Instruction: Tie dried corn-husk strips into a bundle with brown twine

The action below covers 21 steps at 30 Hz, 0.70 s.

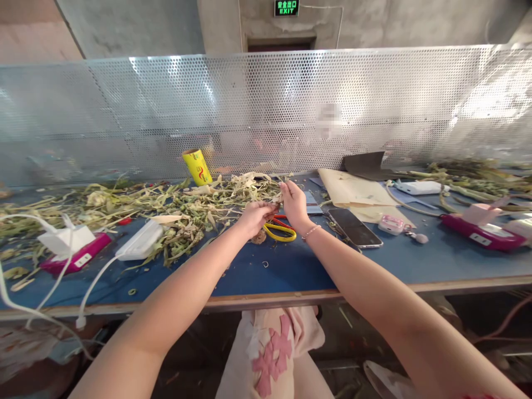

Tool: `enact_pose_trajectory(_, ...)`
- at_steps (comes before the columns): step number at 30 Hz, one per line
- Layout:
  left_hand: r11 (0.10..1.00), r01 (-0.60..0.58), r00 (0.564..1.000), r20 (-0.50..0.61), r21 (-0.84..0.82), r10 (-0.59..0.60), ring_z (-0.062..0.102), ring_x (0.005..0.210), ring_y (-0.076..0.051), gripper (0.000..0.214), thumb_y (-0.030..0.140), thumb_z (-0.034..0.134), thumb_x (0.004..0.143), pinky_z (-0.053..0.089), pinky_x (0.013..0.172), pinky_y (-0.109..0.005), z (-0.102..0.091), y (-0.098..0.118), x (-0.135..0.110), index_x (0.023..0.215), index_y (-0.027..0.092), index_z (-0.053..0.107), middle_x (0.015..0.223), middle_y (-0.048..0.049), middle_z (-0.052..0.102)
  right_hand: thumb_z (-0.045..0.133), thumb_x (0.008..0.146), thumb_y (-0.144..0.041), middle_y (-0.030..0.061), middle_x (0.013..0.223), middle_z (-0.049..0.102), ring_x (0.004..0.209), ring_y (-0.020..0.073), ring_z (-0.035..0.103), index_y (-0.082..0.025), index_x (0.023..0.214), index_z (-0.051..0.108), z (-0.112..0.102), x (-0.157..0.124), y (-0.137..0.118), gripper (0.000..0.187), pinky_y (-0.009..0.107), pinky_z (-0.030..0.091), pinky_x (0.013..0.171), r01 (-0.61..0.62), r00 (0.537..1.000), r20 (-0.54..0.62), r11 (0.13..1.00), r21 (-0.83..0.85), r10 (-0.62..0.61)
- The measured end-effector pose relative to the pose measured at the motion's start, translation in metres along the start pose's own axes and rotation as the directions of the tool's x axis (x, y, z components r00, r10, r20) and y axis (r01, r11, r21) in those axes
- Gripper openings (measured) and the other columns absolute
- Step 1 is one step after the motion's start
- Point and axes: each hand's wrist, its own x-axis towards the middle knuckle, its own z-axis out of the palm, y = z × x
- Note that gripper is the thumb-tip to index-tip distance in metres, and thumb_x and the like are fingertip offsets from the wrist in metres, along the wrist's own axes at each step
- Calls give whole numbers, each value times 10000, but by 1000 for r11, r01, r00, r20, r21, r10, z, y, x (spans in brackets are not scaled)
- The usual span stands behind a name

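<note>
My left hand [254, 218] is closed, pinching a small brown dried plant piece [274, 209] over the table. My right hand [294, 203] meets it from the right, fingers curled on the same piece; my fingers hide most of it. A round brown clump [258, 238] shows just beneath my left hand. Under both hands lies a tool with yellow loop handles [281, 233] and a red part; its far end is covered. Dried leaves and stems [187, 216] are heaped close to the left of my hands.
A yellow cardboard tube [197, 167] stands behind the leaves, before a perforated metal screen [286, 111]. At right are a phone [354, 227], brown paper [357, 190], an earphone case [391, 224] and a magenta power strip [482, 233]. Another power strip [75, 255] and a white power bank [140, 240] lie left.
</note>
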Motion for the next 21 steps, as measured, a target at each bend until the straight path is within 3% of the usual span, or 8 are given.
enact_pose_trajectory(5, 998, -40, 997, 69, -42, 43, 559, 564, -83, 129, 33, 619, 611, 431, 715, -273, 4, -2, -3, 517, 115, 586, 529, -2, 588, 329, 849, -435, -41, 554, 280, 552, 107, 282, -219, 605, 247, 2, -3, -1, 336, 248, 258, 541, 16, 1000, 19, 999, 46, -17)
enact_pose_trajectory(11, 994, -60, 997, -46, -90, 56, 537, 530, -69, 138, 60, 616, 600, 415, 655, -247, 6, -1, -2, 483, 116, 567, 493, 1, 579, 355, 847, -399, -45, 561, 297, 560, 102, 298, -216, 610, 267, 4, -3, 2, 312, 241, 268, 538, 41, 997, 60, 996, 83, -46)
enact_pose_trajectory(21, 989, -76, 991, -120, -130, 60, 557, 524, -74, 145, 76, 657, 509, 399, 590, -218, 4, 3, -4, 464, 116, 524, 481, -13, 596, 481, 789, -382, -69, 500, 355, 500, 80, 315, -204, 574, 339, 5, -1, 0, 313, 235, 274, 509, 7, 992, 124, 994, 105, -20)
